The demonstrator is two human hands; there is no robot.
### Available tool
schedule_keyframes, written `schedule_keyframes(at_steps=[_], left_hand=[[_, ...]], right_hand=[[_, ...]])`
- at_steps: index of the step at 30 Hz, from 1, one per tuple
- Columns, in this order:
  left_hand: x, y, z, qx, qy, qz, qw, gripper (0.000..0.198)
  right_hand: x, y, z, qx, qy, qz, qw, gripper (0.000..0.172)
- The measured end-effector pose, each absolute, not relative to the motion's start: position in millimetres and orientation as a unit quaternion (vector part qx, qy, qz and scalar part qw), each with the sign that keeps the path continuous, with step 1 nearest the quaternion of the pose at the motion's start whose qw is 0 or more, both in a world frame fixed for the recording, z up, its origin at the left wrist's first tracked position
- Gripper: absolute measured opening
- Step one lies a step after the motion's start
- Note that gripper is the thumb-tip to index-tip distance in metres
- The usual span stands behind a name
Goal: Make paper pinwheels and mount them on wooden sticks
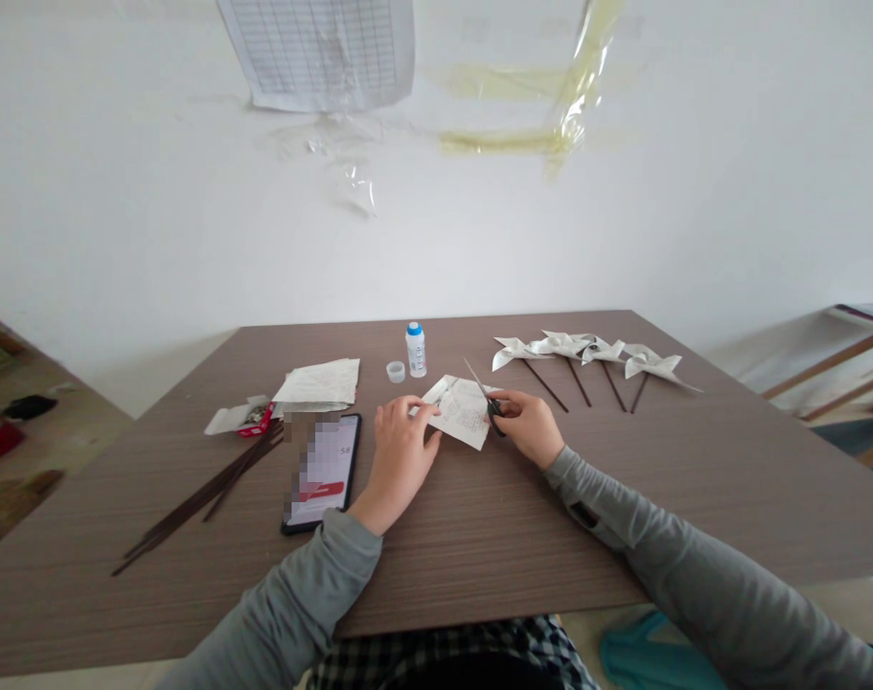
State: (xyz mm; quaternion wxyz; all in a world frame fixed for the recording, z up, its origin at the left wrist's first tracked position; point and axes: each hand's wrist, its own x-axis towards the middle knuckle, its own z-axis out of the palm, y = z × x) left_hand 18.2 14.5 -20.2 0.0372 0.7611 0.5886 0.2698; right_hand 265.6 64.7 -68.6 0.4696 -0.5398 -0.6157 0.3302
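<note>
From afar I saw: left fingers (420, 409) bent over thin printed paper (461, 408), grip unclear | right fingers (514, 401) wrapped round black-handled scissors (494, 413) | paper lay mid-surface (465, 537), folded pinwheels (648, 364) near far-right corner

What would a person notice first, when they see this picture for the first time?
Probably the hands near the middle of the table: the left hand touches a printed paper sheet, and the right hand holds scissors at its right side. Next, four paper pinwheels with dark sticks lie in a row on the right. A blue-capped bottle stands upright beyond the sheet.
</note>
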Motion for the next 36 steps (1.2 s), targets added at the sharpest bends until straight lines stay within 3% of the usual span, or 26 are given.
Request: schedule_keyframes(at_steps=[2,6,11,28,36], left_hand=[[19.2,15.3,-28.7,0.732,0.594,0.331,0.050,0.032],[26.0,14.9,-45.9,0.689,0.593,0.410,0.076,0.009],[41.6,21.0,-57.9,0.654,0.592,0.456,0.118,0.011],[46.1,41.2,-56.8,0.573,0.547,0.543,0.278,0.006],[36.1,42.1,-51.4,0.546,0.544,0.546,0.328,0.017]], right_hand=[[265.4,66.0,-69.4,-0.530,-0.570,0.363,0.512,0.045],[265.3,66.1,-66.6,-0.512,-0.498,0.392,0.580,0.053],[264.4,64.3,-63.2,-0.495,-0.479,0.386,0.614,0.060],[258.0,57.7,-55.3,-0.464,-0.488,0.428,0.603,0.062],[260.9,56.3,-51.2,-0.468,-0.518,0.459,0.550,0.065]])
